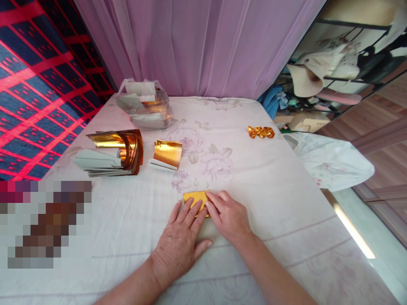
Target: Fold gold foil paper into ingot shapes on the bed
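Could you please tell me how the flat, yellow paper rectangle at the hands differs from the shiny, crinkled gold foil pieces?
The flat, yellow paper rectangle lies smooth, while the shiny, crinkled gold foil pieces look bumpy and faceted. The rectangle looks dull; the foil pieces gleam. The left hand and right hand touch the rectangle, but neither touches the foil pieces. Both rest on the pale, floral cloth.

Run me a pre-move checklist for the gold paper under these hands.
1. Left hand on the gold paper: ok, fingers spread across it.
2. Right hand in place: ok, fingertips at the paper's right edge.
3. Paper's edges lined up: cannot tell, fingers cover part.
4. Small foil stack apart from the hands: ok, farther off on the table.
5. Twisted gold pieces out of the way: ok, far right.
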`<state>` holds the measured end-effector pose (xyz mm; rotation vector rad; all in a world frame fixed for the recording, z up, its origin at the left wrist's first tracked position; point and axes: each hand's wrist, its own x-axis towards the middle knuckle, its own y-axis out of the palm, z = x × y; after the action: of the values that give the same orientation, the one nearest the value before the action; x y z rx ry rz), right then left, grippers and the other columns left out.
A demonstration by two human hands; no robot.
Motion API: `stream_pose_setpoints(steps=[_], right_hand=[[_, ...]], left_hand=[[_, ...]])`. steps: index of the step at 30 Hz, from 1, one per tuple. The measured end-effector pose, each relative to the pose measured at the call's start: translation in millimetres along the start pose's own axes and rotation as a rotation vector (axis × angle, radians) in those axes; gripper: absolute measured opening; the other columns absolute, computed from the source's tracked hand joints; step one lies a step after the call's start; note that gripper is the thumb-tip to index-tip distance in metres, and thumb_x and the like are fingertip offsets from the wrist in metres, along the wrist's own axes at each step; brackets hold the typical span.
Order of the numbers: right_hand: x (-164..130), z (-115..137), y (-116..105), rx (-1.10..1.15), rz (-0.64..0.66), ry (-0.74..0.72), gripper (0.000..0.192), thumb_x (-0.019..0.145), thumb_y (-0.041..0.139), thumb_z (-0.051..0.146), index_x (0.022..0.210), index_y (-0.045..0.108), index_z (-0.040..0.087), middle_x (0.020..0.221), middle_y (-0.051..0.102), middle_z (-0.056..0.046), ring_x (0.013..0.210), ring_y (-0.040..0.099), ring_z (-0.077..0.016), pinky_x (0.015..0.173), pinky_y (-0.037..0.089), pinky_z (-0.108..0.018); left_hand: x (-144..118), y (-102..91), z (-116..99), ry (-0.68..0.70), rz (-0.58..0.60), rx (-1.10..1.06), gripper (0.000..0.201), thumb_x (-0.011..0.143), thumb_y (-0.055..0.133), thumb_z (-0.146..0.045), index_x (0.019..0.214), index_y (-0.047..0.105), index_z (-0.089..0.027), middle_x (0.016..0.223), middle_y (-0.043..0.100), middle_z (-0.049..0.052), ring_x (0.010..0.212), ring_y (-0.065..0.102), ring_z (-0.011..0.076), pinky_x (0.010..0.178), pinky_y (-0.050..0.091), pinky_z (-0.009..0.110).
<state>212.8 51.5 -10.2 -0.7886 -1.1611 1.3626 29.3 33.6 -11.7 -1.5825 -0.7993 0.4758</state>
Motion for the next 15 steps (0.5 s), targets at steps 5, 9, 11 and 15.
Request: stream_pose_setpoints(steps=[5, 9, 11, 15], right_hand=[[0.6, -0.2, 0.9, -0.011, -0.009, 0.003, 0.034, 0.097, 0.042, 0.034, 0.119, 0.065, 0.025, 0.094, 0.067, -0.003, 0.07, 0.064, -0.0123, 0.061, 0.044, -0.023], [1.2, -0.2, 0.7, -0.016, -0.007, 0.002, 0.034, 0.096, 0.041, 0.034, 0.119, 0.066, 0.026, 0.093, 0.067, -0.003, 0.07, 0.063, -0.0116, 0.06, 0.043, -0.022], [1.3, -0.1, 0.0, -0.019, -0.004, 0.0, 0.035, 0.097, 0.041, 0.034, 0.12, 0.065, 0.026, 0.092, 0.067, -0.003, 0.069, 0.063, -0.0117, 0.059, 0.043, -0.022], [1.5, 0.0, -1.7, -0.033, 0.015, -0.004, 0.037, 0.097, 0.039, 0.035, 0.122, 0.064, 0.025, 0.091, 0.067, -0.003, 0.068, 0.063, -0.0123, 0.059, 0.043, -0.023]], left_hand=[[0.6, 0.6, -0.2, 0.001, 0.003, 0.016, 0.066, 0.09, 0.048, -0.056, 0.143, 0.041, -0.017, 0.147, 0.046, 0.01, 0.138, 0.035, 0.0329, 0.112, 0.028, 0.054], [0.4, 1.4, -0.3, -0.004, -0.003, 0.013, 0.066, 0.09, 0.049, -0.055, 0.143, 0.04, -0.018, 0.148, 0.045, 0.01, 0.139, 0.034, 0.0325, 0.113, 0.027, 0.053], [0.4, 1.0, -0.3, -0.003, -0.008, 0.013, 0.066, 0.09, 0.049, -0.055, 0.143, 0.04, -0.018, 0.148, 0.045, 0.01, 0.138, 0.035, 0.0322, 0.113, 0.027, 0.053], [0.7, 0.1, -0.3, 0.0, -0.014, 0.009, 0.064, 0.09, 0.049, -0.054, 0.142, 0.041, -0.017, 0.147, 0.046, 0.01, 0.138, 0.036, 0.0317, 0.113, 0.027, 0.052]])
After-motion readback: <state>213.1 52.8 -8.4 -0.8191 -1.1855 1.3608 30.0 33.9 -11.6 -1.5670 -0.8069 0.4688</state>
